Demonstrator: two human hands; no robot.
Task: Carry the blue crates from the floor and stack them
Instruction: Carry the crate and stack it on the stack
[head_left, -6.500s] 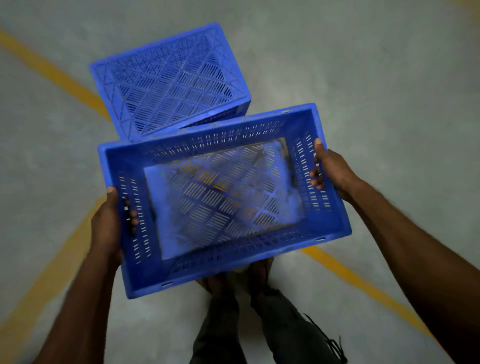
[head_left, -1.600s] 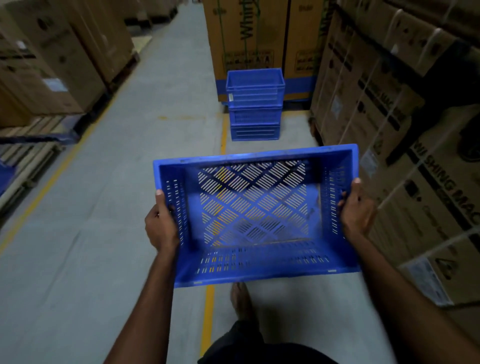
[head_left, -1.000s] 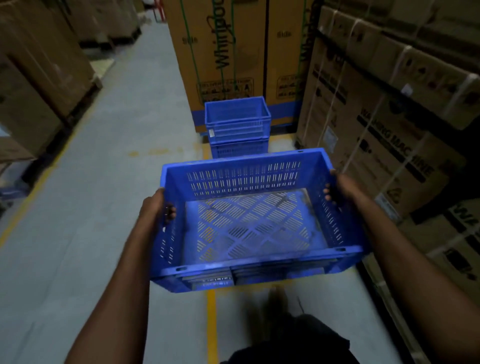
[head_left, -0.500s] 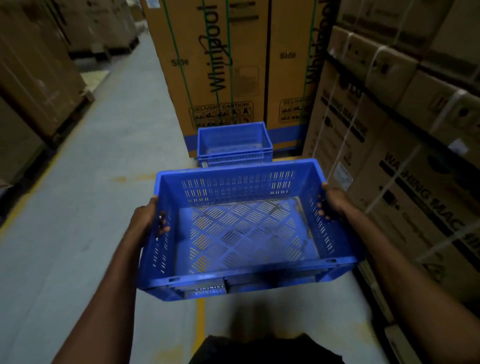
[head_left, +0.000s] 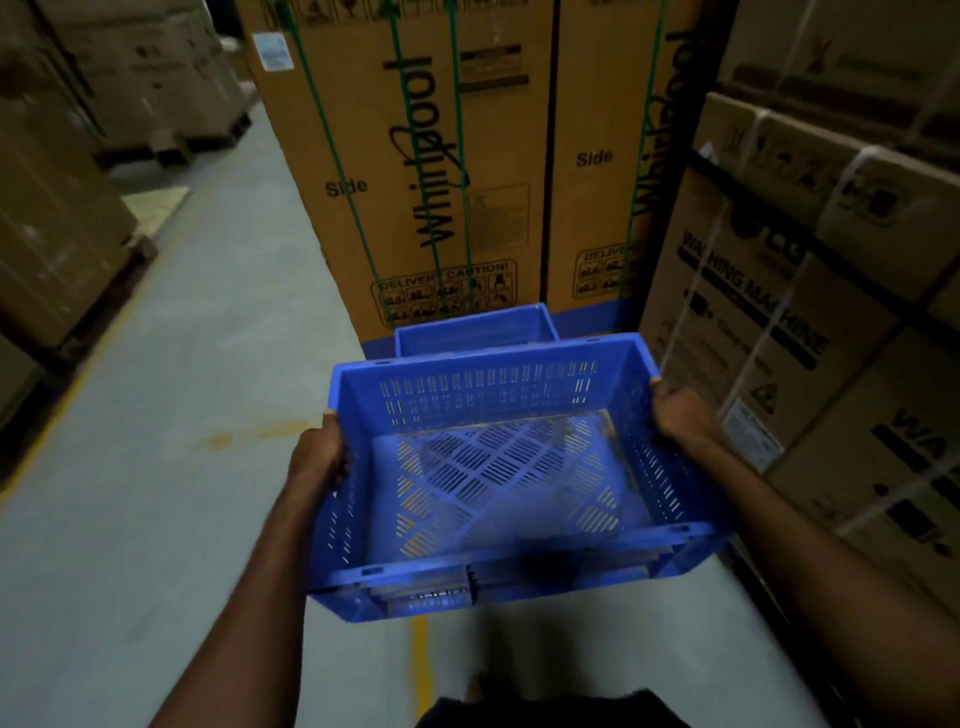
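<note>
Both hands (head_left: 318, 453) grip an empty blue crate (head_left: 498, 478).

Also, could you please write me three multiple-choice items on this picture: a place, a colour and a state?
1. Where is the stacked crate relative to the carried crate? A. just beyond its far rim B. left of it C. inside it
2. What colour are the straps on the tall cartons? A. red B. green C. purple
3. How is the carried crate held? A. by one hand B. under one arm C. by both hands
1 A: its rim shows past the carried crate's far wall. 2 B: green bands run down the carton faces. 3 C: the left hand and the right hand each grip a short side.
</note>
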